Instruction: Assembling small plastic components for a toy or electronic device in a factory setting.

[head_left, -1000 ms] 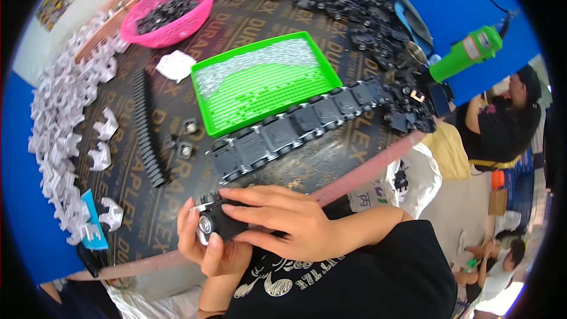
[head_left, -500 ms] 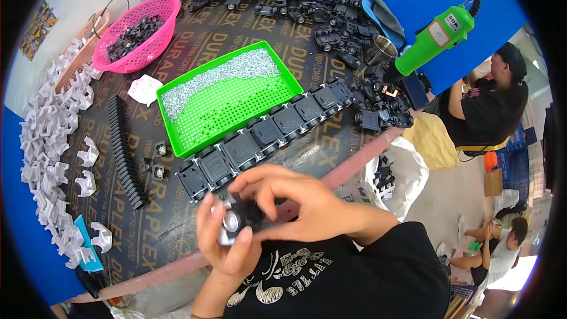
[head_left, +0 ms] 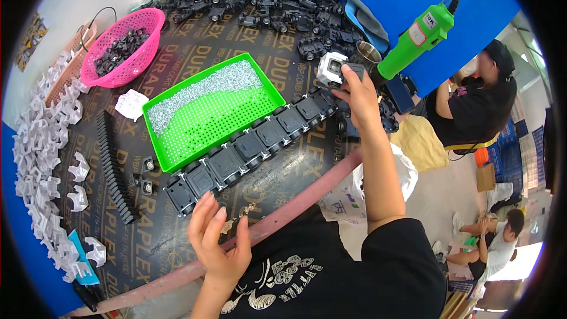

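Note:
My right hand [head_left: 363,99] is stretched out to the far right, its fingers closed on a toy car [head_left: 332,68] with a white body and black parts. The car is held beside the pile of black toy cars, just left of a hanging green electric screwdriver [head_left: 415,41]. Over the near edge of the table, my left hand [head_left: 220,242] is open with fingers apart and nothing in it. Closest to it is the near end of a slanting row of black car chassis [head_left: 229,155]. A green perforated tray [head_left: 195,152] with small silvery screws lies along that row.
Black toy cars [head_left: 277,0] are heaped at the back. A pink basket [head_left: 150,35] of black parts stands far left, near many white plastic pieces [head_left: 44,159]. A ridged black strip of parts [head_left: 112,165] lies left of the tray. Two people [head_left: 472,103] sit at the right.
My right hand has carried the toy car from in front of me to the far right. My left hand has let go of it and opened. The view has shifted slightly.

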A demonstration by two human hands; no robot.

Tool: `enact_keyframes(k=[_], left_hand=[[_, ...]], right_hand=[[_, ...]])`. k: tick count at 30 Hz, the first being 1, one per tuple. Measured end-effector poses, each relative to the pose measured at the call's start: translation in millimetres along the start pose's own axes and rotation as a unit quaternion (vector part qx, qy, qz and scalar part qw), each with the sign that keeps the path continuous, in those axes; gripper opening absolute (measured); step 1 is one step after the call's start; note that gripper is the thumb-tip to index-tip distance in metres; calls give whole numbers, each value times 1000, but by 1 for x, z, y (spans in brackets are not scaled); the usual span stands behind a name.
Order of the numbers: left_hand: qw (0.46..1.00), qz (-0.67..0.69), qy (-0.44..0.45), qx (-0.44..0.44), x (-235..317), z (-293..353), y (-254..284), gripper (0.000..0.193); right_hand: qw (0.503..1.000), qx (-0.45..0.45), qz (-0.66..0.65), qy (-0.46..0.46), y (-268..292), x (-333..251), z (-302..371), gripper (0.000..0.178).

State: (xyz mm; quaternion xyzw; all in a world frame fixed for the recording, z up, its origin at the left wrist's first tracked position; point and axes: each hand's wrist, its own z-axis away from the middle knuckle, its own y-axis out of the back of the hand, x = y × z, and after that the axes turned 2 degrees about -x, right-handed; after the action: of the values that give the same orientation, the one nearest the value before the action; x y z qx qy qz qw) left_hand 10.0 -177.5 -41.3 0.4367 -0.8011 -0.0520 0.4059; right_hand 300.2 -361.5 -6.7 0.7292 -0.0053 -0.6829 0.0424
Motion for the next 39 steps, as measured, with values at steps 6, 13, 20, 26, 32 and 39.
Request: enact_keyframes(k=[6,13,20,26,32,39], left_hand=[[999,-37,-7,-12,2,-6,1,54],[999,-15,29,-17,1,-4,0,49],[989,-135,62,4,5,-8,7,47],[969,-191,159,1,4,-3,8,49],[962,-213,169,-2,8,-4,9,51],[969,-191,158,19,7,-2,8,45]], right_hand=[[982,-75,167,39,15,21,-32,27],[889,-23,401,218,22,15,-13,32],[862,-63,444,236,10,0,12,23],[834,-74,472,278,1,-3,36,27],[891,-149,395,167,19,-12,54,35],[828,-214,486,181,55,-27,80,77]])
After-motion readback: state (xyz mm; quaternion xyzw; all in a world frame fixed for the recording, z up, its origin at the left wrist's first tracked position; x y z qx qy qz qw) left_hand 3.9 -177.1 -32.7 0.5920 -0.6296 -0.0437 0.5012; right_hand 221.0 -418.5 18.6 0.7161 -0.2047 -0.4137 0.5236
